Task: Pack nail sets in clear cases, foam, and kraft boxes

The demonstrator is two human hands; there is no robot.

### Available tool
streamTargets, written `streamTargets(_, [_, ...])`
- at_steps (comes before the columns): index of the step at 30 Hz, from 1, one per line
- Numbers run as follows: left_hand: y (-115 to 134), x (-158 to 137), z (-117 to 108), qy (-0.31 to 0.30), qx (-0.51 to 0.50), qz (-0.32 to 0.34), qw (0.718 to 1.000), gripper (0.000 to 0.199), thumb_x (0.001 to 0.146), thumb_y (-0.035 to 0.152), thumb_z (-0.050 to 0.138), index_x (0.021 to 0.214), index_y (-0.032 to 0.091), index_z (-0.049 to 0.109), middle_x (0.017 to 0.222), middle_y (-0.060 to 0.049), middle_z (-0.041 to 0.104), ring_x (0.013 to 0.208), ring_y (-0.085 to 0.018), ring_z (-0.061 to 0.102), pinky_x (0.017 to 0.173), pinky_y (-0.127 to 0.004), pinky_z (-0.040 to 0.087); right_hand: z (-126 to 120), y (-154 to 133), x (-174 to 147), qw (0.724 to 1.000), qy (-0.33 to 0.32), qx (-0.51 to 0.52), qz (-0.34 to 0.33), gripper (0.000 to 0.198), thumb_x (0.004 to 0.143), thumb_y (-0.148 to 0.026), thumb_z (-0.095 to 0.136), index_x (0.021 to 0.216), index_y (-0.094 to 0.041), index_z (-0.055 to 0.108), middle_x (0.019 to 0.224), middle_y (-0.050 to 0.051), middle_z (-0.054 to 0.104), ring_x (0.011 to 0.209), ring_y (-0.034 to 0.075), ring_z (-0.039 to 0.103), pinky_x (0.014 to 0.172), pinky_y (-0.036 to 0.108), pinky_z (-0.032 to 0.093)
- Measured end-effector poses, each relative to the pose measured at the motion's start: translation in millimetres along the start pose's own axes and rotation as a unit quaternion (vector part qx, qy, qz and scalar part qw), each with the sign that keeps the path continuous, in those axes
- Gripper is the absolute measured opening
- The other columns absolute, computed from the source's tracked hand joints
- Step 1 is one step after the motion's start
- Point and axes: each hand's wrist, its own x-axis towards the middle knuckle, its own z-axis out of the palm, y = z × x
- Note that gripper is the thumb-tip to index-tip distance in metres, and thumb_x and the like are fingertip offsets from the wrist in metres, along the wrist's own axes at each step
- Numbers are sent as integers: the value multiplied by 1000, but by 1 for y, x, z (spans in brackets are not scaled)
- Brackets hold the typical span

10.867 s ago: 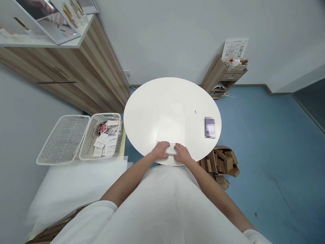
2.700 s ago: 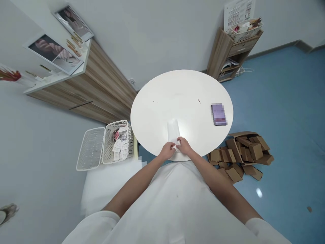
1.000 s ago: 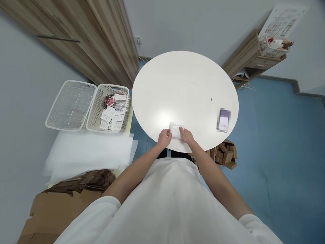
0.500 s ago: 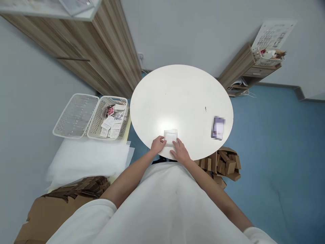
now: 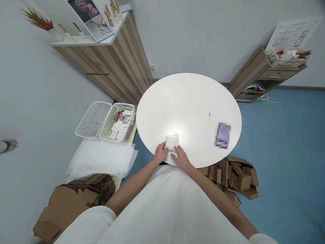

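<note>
A small, flat, square packet wrapped in white foam sheet [image 5: 172, 142] lies at the near edge of the round white table [image 5: 188, 101]. At its left side my left hand [image 5: 160, 152] grips the edge, with the thumb on top. My right hand [image 5: 181, 157] holds the lower right corner between thumb and fingers. What is inside the wrapping cannot be made out.
To the left stand a basket with printed cards [image 5: 118, 127] and another holding clear items [image 5: 93, 120]. White foam sheets [image 5: 101, 157] and folded cardboard [image 5: 67, 206] lie nearer. Small brown boxes [image 5: 238, 178] fill a carton at right. A pixelated purple item [image 5: 223, 135] is on the table.
The head view has shifted, so the room appears further right and lower. Both hands stay on the packet, which looks flatter and squarer on top.
</note>
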Motion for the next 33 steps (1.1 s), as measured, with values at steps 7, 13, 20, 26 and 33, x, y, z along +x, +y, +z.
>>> streamTargets(7, [-3,11,-10,0,0,-5,1000,46,80,29,46,125,18,39,115,-11,51,96,-20,53,80,-32,44,11,-12,16,999,32,23,3,57,79,-47,43,128,-19,38,138,10,32,127,25,30,99,41,34])
streamTargets(13, [-21,36,-45,36,-20,3,999,46,79,27,47,123,18,35,119,-11,48,105,-21,49,83,-34,43,37,-42,51,998,35,36,-22,61,78,-45,46,133,-23,28,139,8,31,127,26,30,97,44,35])
streamTargets(20, [-47,75,-107,62,9,18,998,52,73,15,44,123,18,32,125,-11,40,119,-22,37,93,-37,38,71,-98,112,999,-1,44,-16,71,76,-49,47,135,-21,20,144,9,18,128,26,26,99,43,32])
streamTargets(26, [-56,102,-141,91,10,32,995,58,74,12,42,129,18,25,131,-10,33,124,-22,29,103,-40,28,84,-138,153,999,-8,44,-1,68,78,-47,46,136,-20,22,145,8,16,131,25,19,102,42,28])
streamTargets(33, [-62,116,-148,94,-25,75,992,56,74,11,42,128,17,27,131,-11,35,123,-24,30,101,-46,28,91,-147,164,999,19,50,6,68,79,-48,44,136,-20,21,145,8,15,132,25,16,103,44,25])
